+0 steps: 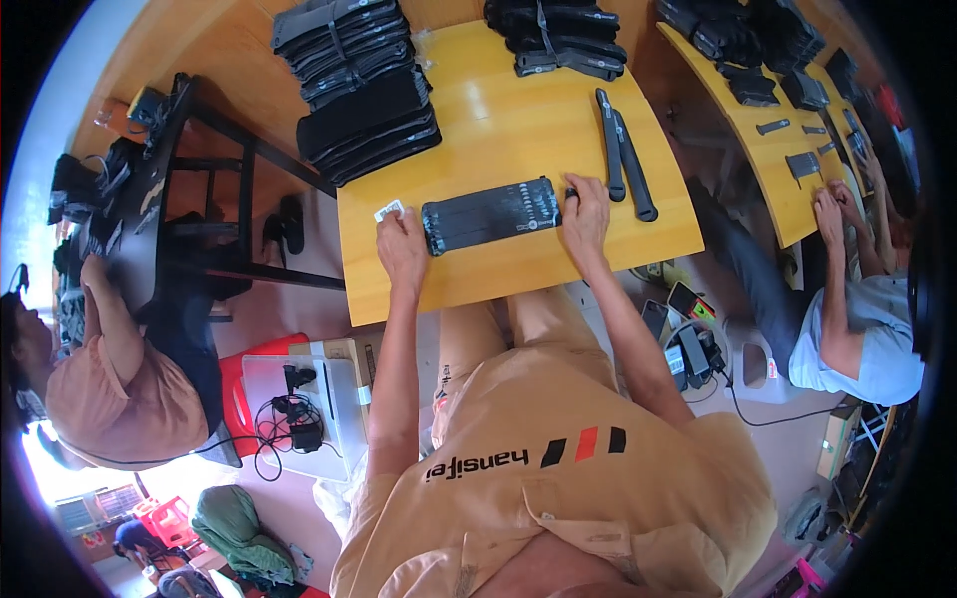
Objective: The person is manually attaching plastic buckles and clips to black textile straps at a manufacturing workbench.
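Note:
A flat dark rectangular piece (490, 216) with a glossy surface and small pale markings lies on the yellow table (478, 284) in front of me. At its left edge is my left hand (402, 249), fingers bent and closed on a small white printed label (389, 210). My right hand (586, 221) is by the piece's right end, with its fingers curled. Something small and black shows at its fingertips, too small to name. Two long narrow black strips (620, 154) lie crossed beyond my right hand.
Stacks of folded black pieces (364, 110) stand at the far left of the table, with a tied black bundle (553, 40) at the back. People work at a dark table (150, 189) on the left and another yellow table (768, 149) on the right. Cables (289, 424) hang over a clear bin.

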`<move>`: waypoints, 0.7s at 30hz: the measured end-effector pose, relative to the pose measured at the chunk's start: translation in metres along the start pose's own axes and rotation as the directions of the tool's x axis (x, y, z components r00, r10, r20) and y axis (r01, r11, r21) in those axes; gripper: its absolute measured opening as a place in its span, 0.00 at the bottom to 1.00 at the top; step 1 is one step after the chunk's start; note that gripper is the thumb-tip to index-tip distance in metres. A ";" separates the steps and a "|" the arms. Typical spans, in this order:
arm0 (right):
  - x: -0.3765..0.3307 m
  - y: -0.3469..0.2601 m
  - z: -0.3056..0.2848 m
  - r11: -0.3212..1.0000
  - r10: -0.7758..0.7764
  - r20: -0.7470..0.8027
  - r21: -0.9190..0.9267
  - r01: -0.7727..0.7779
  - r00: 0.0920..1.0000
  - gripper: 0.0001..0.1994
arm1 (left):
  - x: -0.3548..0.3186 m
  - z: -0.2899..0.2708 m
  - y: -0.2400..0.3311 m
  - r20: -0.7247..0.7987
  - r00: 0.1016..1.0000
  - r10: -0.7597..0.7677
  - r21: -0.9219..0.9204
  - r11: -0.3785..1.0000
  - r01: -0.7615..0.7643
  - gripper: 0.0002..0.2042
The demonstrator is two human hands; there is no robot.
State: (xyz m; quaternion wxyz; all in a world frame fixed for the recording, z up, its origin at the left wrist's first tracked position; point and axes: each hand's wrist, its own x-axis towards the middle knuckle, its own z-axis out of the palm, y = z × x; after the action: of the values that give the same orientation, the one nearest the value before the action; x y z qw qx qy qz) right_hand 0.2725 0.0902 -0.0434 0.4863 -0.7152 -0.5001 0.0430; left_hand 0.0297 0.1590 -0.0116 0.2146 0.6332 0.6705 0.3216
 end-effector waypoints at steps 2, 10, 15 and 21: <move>-0.005 0.001 -0.002 0.999 0.043 -0.053 -0.013 -0.044 0.998 0.14 | -0.001 0.001 0.007 -0.010 1.000 0.003 0.214 0.977 -0.001 0.22; -0.005 0.002 0.001 0.997 0.052 -0.055 0.057 -0.049 0.997 0.13 | 0.004 0.015 0.027 -0.036 0.997 -0.071 0.390 0.917 0.079 0.23; -0.005 0.004 0.004 0.999 0.016 -0.089 0.033 -0.013 0.996 0.13 | 0.001 0.026 0.028 -0.041 0.998 -0.052 0.462 0.884 0.065 0.22; -0.003 0.003 0.001 1.000 0.025 -0.090 -0.007 -0.026 0.996 0.11 | -0.003 0.035 0.024 -0.080 0.997 0.008 0.362 0.932 0.022 0.20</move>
State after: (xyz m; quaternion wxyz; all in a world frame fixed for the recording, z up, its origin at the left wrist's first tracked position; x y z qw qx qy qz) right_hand 0.2721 0.0880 -0.0471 0.5048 -0.7248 -0.4687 0.0150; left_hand 0.0716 0.1613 -0.0194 0.0684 0.6463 0.7285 0.2166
